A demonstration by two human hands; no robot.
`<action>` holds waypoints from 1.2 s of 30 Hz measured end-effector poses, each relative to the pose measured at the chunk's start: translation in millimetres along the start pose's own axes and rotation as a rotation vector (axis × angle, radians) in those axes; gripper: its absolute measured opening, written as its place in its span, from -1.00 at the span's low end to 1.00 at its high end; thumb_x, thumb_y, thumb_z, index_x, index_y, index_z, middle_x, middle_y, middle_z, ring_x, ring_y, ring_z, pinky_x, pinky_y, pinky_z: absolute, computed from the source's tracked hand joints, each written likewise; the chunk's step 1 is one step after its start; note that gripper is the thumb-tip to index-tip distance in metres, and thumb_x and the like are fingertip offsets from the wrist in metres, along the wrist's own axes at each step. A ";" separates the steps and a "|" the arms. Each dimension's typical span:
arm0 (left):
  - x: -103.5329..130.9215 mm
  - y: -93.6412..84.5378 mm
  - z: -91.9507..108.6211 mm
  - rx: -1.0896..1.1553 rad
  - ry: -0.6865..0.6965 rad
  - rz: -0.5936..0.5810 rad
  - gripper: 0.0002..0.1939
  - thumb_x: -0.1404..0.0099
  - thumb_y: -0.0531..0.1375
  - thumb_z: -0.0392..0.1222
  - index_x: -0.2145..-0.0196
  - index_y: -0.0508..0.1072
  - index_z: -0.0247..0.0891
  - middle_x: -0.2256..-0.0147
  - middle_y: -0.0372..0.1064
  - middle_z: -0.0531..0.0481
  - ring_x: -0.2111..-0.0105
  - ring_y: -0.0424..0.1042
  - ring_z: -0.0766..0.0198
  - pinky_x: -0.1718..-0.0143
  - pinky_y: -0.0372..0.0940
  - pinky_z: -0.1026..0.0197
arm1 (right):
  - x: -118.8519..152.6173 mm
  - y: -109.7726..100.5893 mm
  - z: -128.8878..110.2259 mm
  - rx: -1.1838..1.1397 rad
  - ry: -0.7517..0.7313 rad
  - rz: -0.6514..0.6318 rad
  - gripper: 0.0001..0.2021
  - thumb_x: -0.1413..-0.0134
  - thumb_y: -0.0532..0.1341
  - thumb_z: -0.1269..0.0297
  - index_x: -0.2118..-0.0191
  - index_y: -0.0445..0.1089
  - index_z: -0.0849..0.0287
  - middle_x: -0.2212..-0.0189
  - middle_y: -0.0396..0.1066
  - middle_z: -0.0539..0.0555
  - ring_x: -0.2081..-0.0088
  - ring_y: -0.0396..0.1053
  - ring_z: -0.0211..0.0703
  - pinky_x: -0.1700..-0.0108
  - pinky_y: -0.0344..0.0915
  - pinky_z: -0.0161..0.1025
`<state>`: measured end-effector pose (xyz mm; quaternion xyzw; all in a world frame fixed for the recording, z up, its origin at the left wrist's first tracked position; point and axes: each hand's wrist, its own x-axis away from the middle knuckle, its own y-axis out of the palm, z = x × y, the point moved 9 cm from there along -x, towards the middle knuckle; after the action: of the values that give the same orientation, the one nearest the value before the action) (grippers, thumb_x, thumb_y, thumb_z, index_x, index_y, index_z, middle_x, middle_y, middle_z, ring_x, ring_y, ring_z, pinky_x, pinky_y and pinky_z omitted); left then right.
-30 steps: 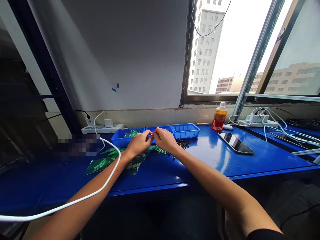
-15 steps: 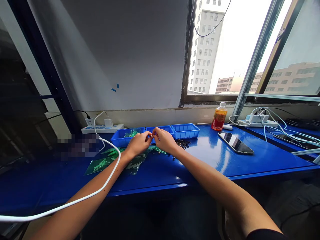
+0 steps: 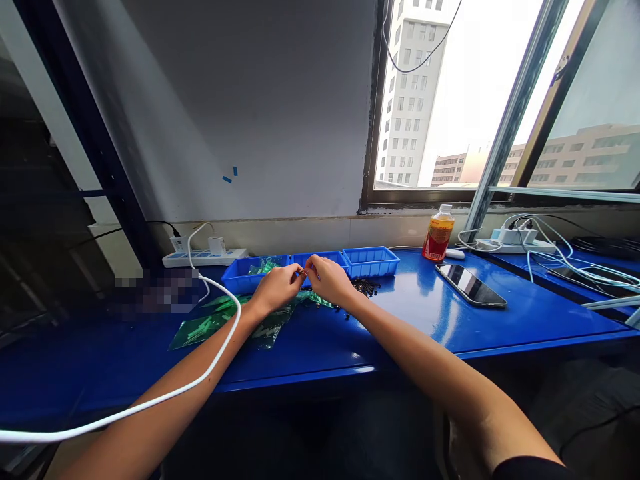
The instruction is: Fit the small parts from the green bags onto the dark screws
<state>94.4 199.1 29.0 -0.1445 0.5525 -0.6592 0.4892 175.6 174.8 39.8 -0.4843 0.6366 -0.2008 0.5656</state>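
My left hand and my right hand meet over the middle of the blue table, fingertips pinched close together. Whatever small thing is between them is too tiny to make out. Under and beside my left forearm lie green-tinted plastic bags with pale strips inside. A pile of small black parts, perhaps screws, is spread just right of my right hand. Behind the hands stand a left blue bin with a green bag in it, a middle blue bin partly covered by my right hand, and a right blue bin.
A white cable crosses in front of my left forearm from a power strip. To the right are a bottle of red drink and a black phone. Another power strip with tangled cables sits by the window.
My fingertips have shifted very slightly, still pinched together in the same place. Nothing else has visibly moved.
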 end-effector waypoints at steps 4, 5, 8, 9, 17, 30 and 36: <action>0.2 -0.3 -0.7 0.005 -0.003 0.014 -0.69 -0.27 -0.06 -0.07 0.25 0.42 -0.23 0.47 0.47 -0.02 0.48 0.41 0.19 0.51 0.07 0.28 | -0.2 0.4 0.5 0.006 0.018 -0.006 -0.86 -0.14 0.01 0.40 0.28 0.30 0.17 0.26 0.45 0.10 0.19 0.36 -0.14 0.31 0.12 -0.31; 0.3 -0.7 -0.5 0.007 -0.002 0.018 -0.69 -0.27 -0.06 -0.08 0.23 0.41 -0.23 0.47 0.47 -0.01 0.48 0.41 0.19 0.51 0.07 0.28 | -0.2 0.4 0.4 0.006 0.022 -0.009 -0.86 -0.15 0.01 0.40 0.28 0.30 0.17 0.26 0.45 0.10 0.19 0.36 -0.14 0.31 0.12 -0.32; 0.6 -1.8 0.6 0.010 0.004 0.025 -0.70 -0.27 -0.05 -0.08 0.22 0.40 -0.22 0.47 0.47 0.00 0.48 0.41 0.20 0.49 0.08 0.28 | -0.5 0.2 0.3 0.008 0.031 -0.017 -0.84 -0.17 -0.01 0.39 0.30 0.30 0.17 0.26 0.45 0.10 0.19 0.36 -0.15 0.31 0.11 -0.32; 0.6 -1.9 1.0 0.010 0.007 0.024 -0.70 -0.27 -0.05 -0.08 0.23 0.40 -0.22 0.47 0.47 0.00 0.48 0.41 0.20 0.49 0.08 0.28 | -0.5 0.1 0.2 0.009 0.033 -0.019 -0.83 -0.18 -0.02 0.39 0.31 0.30 0.17 0.26 0.45 0.10 0.19 0.36 -0.15 0.32 0.11 -0.32; 0.4 0.7 1.9 -0.007 0.009 0.007 -0.73 -0.27 -0.05 -0.09 0.35 0.40 -0.22 0.49 0.44 -0.01 0.48 0.39 0.20 0.50 0.05 0.28 | -0.8 0.8 1.2 0.010 0.040 -0.025 -0.82 -0.18 -0.04 0.38 0.33 0.29 0.17 0.27 0.46 0.11 0.21 0.37 -0.14 0.34 0.09 -0.31; 1.3 0.6 2.7 -0.019 0.000 -0.021 -0.69 -0.28 -0.09 -0.09 0.41 0.38 -0.22 0.49 0.44 -0.02 0.45 0.41 0.18 0.48 0.08 0.27 | 1.0 0.2 -3.5 -0.033 -0.034 -0.009 -0.80 -0.08 -0.01 0.47 0.18 0.26 0.16 0.32 0.43 0.07 0.25 0.35 -0.16 0.28 0.15 -0.30; 0.6 1.4 3.3 -0.014 0.010 -0.033 -0.68 -0.29 -0.09 -0.07 0.44 0.36 -0.23 0.49 0.44 -0.04 0.45 0.41 0.18 0.48 0.09 0.26 | 0.2 1.4 -2.8 -0.028 -0.030 -0.029 -0.80 -0.11 -0.03 0.47 0.20 0.27 0.16 0.28 0.44 0.08 0.21 0.36 -0.15 0.29 0.15 -0.31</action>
<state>97.2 196.8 28.7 -0.1539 0.5571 -0.6639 0.4746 172.5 174.4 39.4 -0.5044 0.6236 -0.1930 0.5653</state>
